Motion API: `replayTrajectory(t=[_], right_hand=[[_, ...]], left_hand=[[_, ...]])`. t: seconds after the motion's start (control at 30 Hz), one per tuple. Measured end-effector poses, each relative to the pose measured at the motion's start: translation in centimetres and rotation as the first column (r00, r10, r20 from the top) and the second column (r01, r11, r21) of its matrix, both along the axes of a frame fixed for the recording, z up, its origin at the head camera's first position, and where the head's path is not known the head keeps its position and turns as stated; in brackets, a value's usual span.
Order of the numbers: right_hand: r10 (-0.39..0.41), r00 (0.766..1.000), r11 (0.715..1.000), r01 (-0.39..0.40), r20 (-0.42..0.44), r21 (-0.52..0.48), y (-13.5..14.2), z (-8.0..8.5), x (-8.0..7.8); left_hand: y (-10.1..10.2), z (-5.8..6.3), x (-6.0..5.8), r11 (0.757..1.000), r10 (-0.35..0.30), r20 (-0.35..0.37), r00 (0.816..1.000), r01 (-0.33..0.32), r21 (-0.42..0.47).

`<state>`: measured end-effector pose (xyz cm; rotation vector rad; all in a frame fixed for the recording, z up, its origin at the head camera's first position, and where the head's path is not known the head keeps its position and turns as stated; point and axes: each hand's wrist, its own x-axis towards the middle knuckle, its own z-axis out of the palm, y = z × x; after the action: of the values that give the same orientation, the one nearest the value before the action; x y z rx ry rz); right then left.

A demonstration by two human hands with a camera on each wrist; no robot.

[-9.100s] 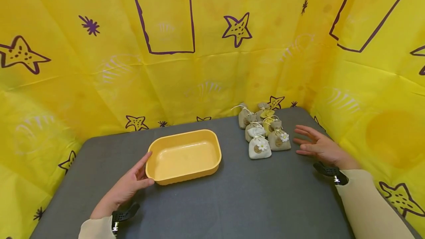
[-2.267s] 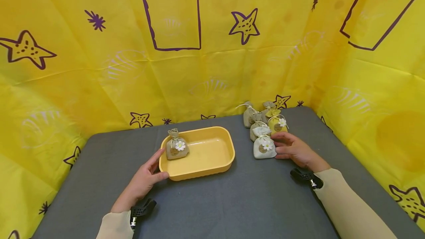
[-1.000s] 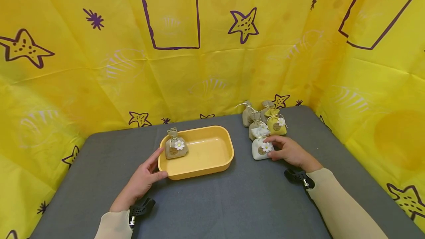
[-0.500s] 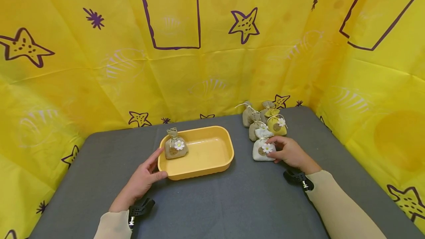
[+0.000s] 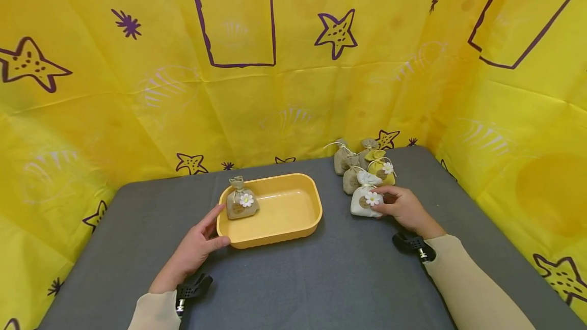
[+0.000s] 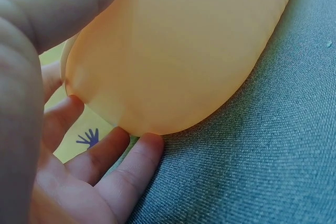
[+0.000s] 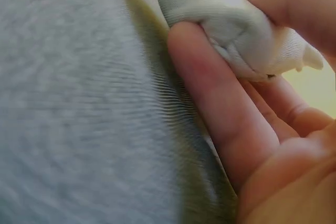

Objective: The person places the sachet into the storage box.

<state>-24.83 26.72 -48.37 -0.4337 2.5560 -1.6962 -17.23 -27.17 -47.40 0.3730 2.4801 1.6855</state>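
In the head view my right hand (image 5: 405,210) pinches a small white drawstring sachet (image 5: 359,207) by its right side, thumb in front. The sachet bears a white flower and a round brown tag. In the right wrist view the white cloth (image 7: 236,30) bulges between thumb and fingers, close over the table. My left hand (image 5: 197,246) grips the left end of a yellow oblong tray (image 5: 284,213), thumb on the near side; the left wrist view shows fingertips against its wall (image 6: 184,51). A beige sachet (image 5: 238,211) with a flower stands inside the tray's left end.
Behind the white sachet stand a yellow sachet (image 5: 382,173) and several beige sachets, one beige sachet (image 5: 350,181) just to its left. The grey cloth-covered table (image 5: 293,284) is bounded by yellow patterned curtains (image 5: 293,126) at the back and sides.
The beige sachet has come from the right group into the tray since the earliest frame. My right hand has taken hold of the white sachet and shifted it slightly up; my left stays on the tray.
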Motion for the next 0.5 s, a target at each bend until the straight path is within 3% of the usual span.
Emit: replayTrajectory(t=[0.1,0.5], right_hand=[[-0.02,0.999,1.0,0.02,-0.045,0.005,0.4,0.2,-0.1],[0.046,0.998,0.976,-0.052,-0.031,-0.212,1.1,1.9,0.4]], left_hand=[[0.0,0.0,0.0,1.0,0.001,0.004,1.0,-0.001,-0.001],[0.1,0.2,0.0,1.0,-0.002,0.011,1.0,0.002,-0.008]])
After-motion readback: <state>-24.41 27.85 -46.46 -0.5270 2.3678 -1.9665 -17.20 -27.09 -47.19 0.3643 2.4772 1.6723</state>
